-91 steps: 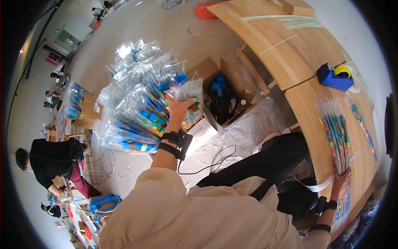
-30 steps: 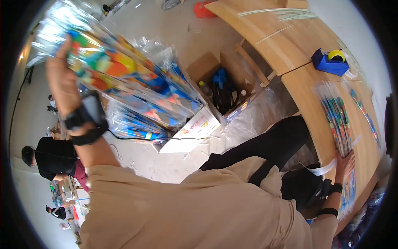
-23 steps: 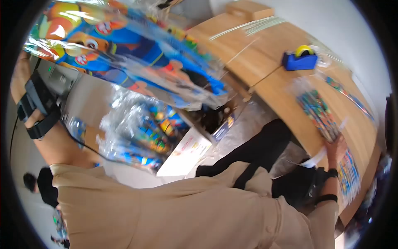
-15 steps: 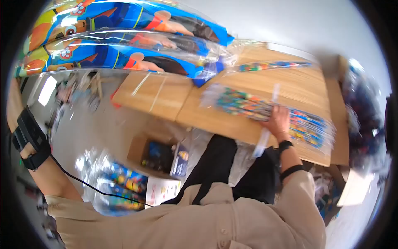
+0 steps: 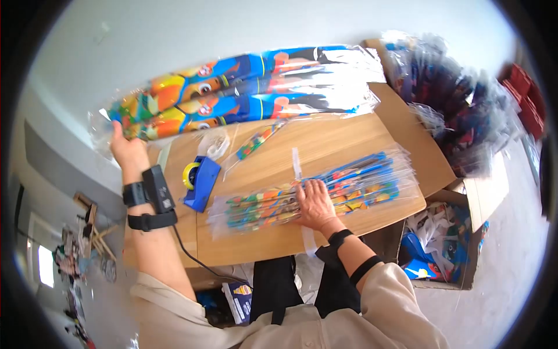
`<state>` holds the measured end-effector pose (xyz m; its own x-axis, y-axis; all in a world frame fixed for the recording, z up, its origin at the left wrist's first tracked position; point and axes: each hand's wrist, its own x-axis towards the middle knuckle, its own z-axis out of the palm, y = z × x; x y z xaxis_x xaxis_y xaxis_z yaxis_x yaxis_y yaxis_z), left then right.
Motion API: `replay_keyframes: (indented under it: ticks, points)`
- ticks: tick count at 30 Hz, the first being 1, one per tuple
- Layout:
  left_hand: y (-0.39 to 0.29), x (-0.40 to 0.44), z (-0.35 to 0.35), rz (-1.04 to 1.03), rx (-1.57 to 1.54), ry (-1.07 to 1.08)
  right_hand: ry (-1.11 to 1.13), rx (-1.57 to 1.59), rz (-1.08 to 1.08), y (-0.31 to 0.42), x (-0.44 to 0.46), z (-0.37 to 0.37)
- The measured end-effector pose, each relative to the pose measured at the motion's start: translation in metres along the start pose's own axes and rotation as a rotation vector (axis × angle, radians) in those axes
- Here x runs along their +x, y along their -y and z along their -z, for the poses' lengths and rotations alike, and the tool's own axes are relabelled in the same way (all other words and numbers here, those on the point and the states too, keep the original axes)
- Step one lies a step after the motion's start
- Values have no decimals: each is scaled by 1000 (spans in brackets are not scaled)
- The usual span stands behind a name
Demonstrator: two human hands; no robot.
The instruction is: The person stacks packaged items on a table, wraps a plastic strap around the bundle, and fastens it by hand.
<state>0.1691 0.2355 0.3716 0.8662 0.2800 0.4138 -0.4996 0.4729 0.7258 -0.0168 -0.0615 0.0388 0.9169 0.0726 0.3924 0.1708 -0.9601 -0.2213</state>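
My desk (image 5: pixel 343 136) spreads below the long printed packages (image 5: pixel 232 107) in clear wrap, their left end pinched in my left grip (image 5: pixel 129 152). The wrapped bundle (image 5: pixel 363 189) lies on the wood under my right grip (image 5: pixel 315 202), fingers laid over it; whether they close round it, I cannot tell. Left of it sits the blue tape dispenser (image 5: pixel 203 185), holding a yellow tape roll (image 5: pixel 189 175)

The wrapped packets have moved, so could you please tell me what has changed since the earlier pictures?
The left hand lifted the wrapped packets out of the floor box and swung them to the table's far side. The right hand stayed on the flat bundle.
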Motion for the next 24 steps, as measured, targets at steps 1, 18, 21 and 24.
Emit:
replay_keyframes:
  ticks: [1,18,21,24]
  points:
    - [25,-9,-6,36,-21,-37,-16,-12,16,-1,0,-1]
    - [-15,24,-83,-199,220,120,-47,65,46,-5,0,0]
    - [-65,4,-162,-406,425,197,-48,48,52,-5,1,1]
    - [-59,-42,-237,-1381,765,1214,-26,6,45,-4,1,-1]
